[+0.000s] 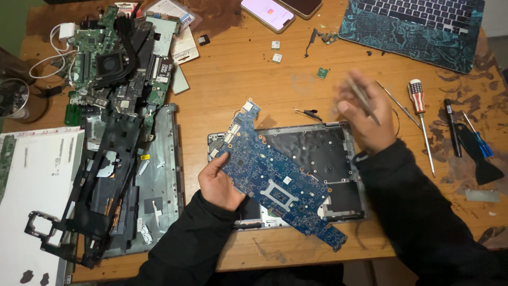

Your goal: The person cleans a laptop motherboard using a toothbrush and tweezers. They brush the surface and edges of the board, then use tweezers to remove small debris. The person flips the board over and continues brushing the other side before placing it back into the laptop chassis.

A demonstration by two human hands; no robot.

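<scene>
Left hand point(219, 182) gripped the blue circuit board point(275, 177) by its left edge, thumb on top, fingers curled under. Right hand point(365, 114) was raised above the table and motion-blurred; it looked loosely closed on a thin metal tool point(362, 98), tweezers or a probe, can't tell which.

Board lay tilted diagonally over the open laptop base point(317, 151), upper end toward the table centre, lower end sticking out past the base's front edge. Base sat on the wooden table point(238, 85) right in front of the person.

Right of the base: a screwdriver with a striped handle point(418, 98), a thin metal rod point(399, 103), a black pen-like tool point(451, 127), a small blue screwdriver point(479, 140) and a black pry tool point(479, 159). Far right corner held a laptop with a patterned teal skin point(418, 39).

Top centre: two phones point(267, 13), a few small chips point(276, 51) scattered near them.

Left side: a green circuit board with a fan point(114, 63), a black plastic frame point(100, 196) over a grey laptop shell point(164, 180), a white panel point(37, 185) at the far edge.
</scene>
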